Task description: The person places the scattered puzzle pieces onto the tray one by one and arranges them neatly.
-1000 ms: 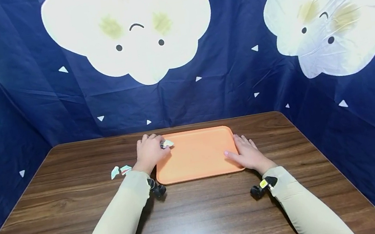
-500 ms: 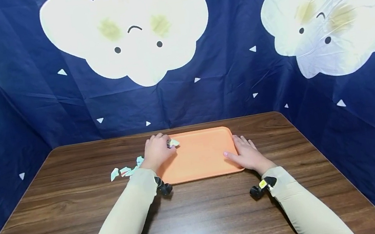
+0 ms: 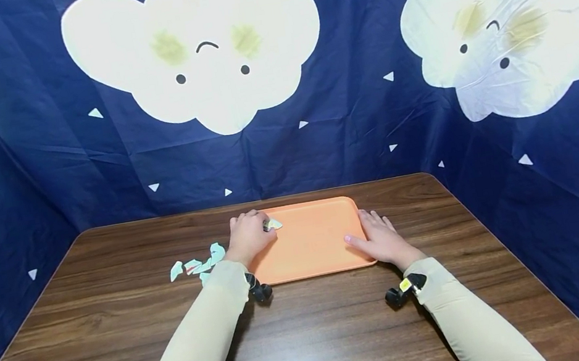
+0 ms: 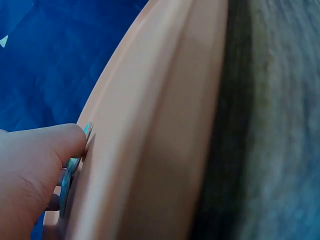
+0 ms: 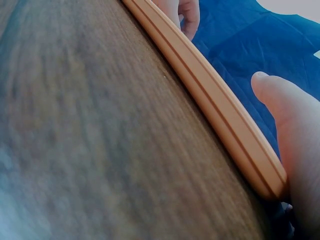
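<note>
The left grip point(image 3: 248, 234) is pressed to a pinch: thumb and fingers hold a pale fragment point(image 3: 275, 224) at the left end of the orange tray point(image 3: 312, 239). The right grip point(image 3: 385, 240) is spread, touching the tray's opposite edge. Loose pale fragments point(image 3: 217, 253) lie on the bench point(image 3: 117, 306) left of the left grip. Fingers partly hide the held fragment; whether it is single cannot be determined.

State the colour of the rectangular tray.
The tray is plain light orange, showing best in the head view.
</note>
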Motion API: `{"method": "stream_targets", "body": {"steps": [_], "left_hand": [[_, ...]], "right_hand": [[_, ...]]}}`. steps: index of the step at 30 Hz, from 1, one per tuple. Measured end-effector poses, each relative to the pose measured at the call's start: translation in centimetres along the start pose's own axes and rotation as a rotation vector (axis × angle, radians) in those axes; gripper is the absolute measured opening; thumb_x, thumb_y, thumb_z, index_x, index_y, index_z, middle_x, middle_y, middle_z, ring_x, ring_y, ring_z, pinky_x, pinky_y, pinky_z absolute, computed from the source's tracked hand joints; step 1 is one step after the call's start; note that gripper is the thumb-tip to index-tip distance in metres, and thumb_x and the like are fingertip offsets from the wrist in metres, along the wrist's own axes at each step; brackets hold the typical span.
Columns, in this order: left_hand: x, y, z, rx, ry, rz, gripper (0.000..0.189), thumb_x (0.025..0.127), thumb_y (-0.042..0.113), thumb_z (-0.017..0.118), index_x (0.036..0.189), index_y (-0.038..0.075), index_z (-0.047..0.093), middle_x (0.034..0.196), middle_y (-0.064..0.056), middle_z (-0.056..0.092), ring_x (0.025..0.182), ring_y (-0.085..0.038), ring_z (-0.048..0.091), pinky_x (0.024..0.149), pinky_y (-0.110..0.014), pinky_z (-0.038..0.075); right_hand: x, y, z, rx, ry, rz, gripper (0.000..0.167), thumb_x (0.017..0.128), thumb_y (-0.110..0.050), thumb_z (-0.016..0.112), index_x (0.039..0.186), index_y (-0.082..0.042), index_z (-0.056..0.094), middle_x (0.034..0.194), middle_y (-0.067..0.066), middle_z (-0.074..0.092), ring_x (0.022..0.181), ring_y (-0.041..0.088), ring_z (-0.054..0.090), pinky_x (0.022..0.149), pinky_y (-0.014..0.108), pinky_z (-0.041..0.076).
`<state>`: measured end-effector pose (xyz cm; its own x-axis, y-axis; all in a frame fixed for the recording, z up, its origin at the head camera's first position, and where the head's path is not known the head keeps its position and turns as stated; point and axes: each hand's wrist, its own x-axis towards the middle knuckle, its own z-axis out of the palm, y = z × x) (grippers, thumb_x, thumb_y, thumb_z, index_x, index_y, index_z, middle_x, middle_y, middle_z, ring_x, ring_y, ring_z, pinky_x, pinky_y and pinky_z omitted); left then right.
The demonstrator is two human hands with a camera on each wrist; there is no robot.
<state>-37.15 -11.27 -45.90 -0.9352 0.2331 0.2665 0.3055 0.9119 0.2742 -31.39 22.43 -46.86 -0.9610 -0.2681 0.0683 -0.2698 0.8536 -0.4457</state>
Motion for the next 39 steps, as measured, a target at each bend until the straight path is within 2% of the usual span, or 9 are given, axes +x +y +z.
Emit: {"method": "stream_targets", "body": {"steps": [11,16,20,26,30,39], "left_hand": [[-0.2,0.2,-0.4,0.026,-0.021,-0.023,0.033,0.086,0.033,0.067,0.110,0.012,0.075,0.113,-0.005,0.067,0.108,-0.031,0.060,0.091,-0.052,0.032],[-0.5,0.2,-0.4,0.012,0.003,-0.014,0.037,0.088,0.035,0.067,0.117,0.013,0.074,0.121,-0.007,0.067,0.114,-0.032,0.059,0.092,-0.052,0.032],[-0.9,-0.2,-0.5,-0.028,0.048,-0.012,0.043,0.089,0.037,0.066,0.125,0.013,0.070,0.126,-0.007,0.065,0.115,-0.032,0.056,0.094,-0.053,0.031],[-2.0,-1.3,-1.6,-0.116,0.129,-0.016,0.041,0.091,0.036,0.064,0.126,0.015,0.069,0.126,-0.006,0.064,0.112,-0.032,0.055,0.096,-0.056,0.028],[-3.0,-2.4,-2.4,-0.137,0.161,-0.018,0.043,0.089,0.036,0.068,0.125,0.014,0.069,0.125,-0.007,0.065,0.109,-0.034,0.055,0.096,-0.058,0.028],[-5.4,-6.1,-2.7,-0.162,0.151,-0.084,0.041,0.090,0.036,0.068,0.124,0.014,0.069,0.127,-0.009,0.064,0.115,-0.038,0.054,0.101,-0.062,0.024]], "right_hand": [[0.2,-0.1,0.0,-0.006,-0.001,-0.006,0.099,0.096,-0.066,0.046,0.157,0.006,0.018,0.164,0.024,0.021,0.152,0.043,0.011,0.120,0.061,0.004],[0.2,-0.1,0.0,-0.007,-0.005,0.003,0.099,0.096,-0.067,0.045,0.158,0.006,0.017,0.164,0.023,0.020,0.153,0.042,0.010,0.120,0.060,0.004],[0.2,-0.1,0.0,-0.001,-0.011,0.004,0.100,0.096,-0.067,0.045,0.158,0.006,0.016,0.164,0.023,0.020,0.153,0.042,0.010,0.120,0.060,0.003],[0.2,0.1,0.1,-0.009,-0.012,0.003,0.100,0.096,-0.068,0.044,0.158,0.006,0.016,0.164,0.023,0.020,0.153,0.042,0.010,0.120,0.060,0.004],[0.2,0.3,0.1,-0.004,-0.008,0.002,0.100,0.096,-0.068,0.044,0.158,0.005,0.016,0.164,0.023,0.020,0.153,0.042,0.010,0.120,0.060,0.003],[0.1,0.4,0.2,-0.013,0.002,-0.011,0.099,0.097,-0.066,0.045,0.157,0.007,0.017,0.163,0.024,0.021,0.152,0.043,0.012,0.120,0.061,0.004]]}}
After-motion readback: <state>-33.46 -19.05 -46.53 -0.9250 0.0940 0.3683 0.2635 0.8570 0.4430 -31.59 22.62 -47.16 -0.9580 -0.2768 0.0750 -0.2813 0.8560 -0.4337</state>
